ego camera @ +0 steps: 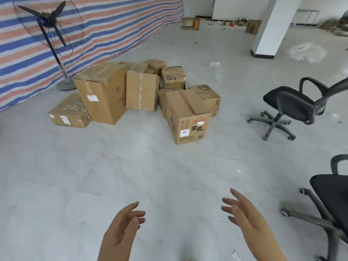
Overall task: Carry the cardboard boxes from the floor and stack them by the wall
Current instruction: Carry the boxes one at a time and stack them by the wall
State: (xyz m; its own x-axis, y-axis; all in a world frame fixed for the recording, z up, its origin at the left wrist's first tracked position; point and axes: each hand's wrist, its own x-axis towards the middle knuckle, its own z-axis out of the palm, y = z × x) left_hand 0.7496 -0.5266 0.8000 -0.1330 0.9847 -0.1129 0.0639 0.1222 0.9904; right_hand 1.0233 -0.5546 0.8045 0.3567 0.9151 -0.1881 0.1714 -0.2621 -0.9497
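Observation:
Several brown cardboard boxes stand in a cluster on the grey tiled floor ahead. Nearest is a box with red tape and printed labels point(188, 117). A tall box point(102, 91) rises at the left, with a flat low box point(69, 112) beside it and a taped box point(141, 90) in the middle. Smaller boxes with round logos point(173, 78) sit behind. My left hand point(122, 228) and my right hand point(244, 217) are raised at the bottom of the view, fingers relaxed and empty, well short of the boxes.
A striped tarp wall point(94, 31) runs along the left, with a standing fan point(49, 25) in front of it. Two black office chairs point(293, 106) point(331, 196) stand at the right. A white pillar point(271, 27) and scattered clutter lie farther back.

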